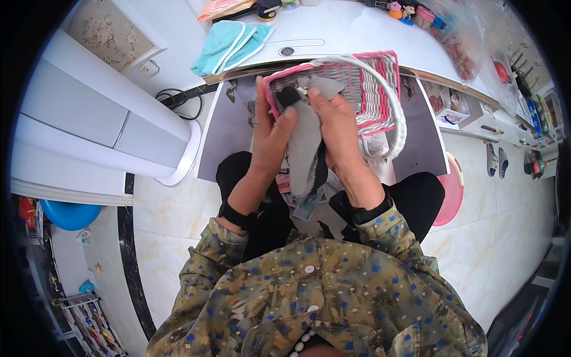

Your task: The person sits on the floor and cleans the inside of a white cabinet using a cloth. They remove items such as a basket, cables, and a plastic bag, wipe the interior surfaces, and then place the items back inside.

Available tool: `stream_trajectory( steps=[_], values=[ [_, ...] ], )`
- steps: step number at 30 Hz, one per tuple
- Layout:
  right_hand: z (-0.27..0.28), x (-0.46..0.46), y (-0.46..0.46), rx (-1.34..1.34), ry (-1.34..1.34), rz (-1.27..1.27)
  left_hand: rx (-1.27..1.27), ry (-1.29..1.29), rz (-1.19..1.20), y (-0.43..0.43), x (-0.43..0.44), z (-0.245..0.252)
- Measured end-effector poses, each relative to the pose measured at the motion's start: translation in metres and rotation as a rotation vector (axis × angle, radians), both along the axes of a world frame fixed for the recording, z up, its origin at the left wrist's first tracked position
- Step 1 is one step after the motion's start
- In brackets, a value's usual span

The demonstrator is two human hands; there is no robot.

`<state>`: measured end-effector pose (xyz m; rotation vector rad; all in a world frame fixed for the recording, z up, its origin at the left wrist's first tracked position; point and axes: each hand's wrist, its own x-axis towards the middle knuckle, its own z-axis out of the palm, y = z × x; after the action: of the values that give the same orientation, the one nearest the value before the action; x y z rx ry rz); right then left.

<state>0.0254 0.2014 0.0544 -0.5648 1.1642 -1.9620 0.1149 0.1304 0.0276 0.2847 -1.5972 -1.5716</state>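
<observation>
A light grey and black piece of soft fabric, sock-like in shape, hangs lengthwise between my two hands. My left hand grips its left side with the thumb, its straight index finger beside the basket's left rim. On the right side my right hand pinches the upper part of the fabric. Just beyond is a woven basket in pink, white and grey with a white wrapped handle, tilted towards me. More grey cloth and a black piece lie in it, partly covered by my hands.
Two cabinet doors stand open around the basket. On the white top lies a turquoise towel. Printed papers are below my hands. A pink basin sits at right, a white appliance at left.
</observation>
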Motion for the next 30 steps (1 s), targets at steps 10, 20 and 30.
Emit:
stream_trajectory(
  steps=[10, 20, 30],
  values=[
    [0.002, 0.010, 0.045, 0.184, 0.330, 0.505, 0.060, 0.084, 0.043, -0.025, 0.004, 0.018],
    [0.011, -0.080, 0.097, 0.383, 0.125, -0.036, 0.110, 0.026, 0.013, -0.051, 0.027, 0.020],
    [-0.001, -0.053, 0.024, 0.461, 1.201, -0.204, -0.196, -0.005, 0.045, -0.017, 0.009, 0.027]
  ],
)
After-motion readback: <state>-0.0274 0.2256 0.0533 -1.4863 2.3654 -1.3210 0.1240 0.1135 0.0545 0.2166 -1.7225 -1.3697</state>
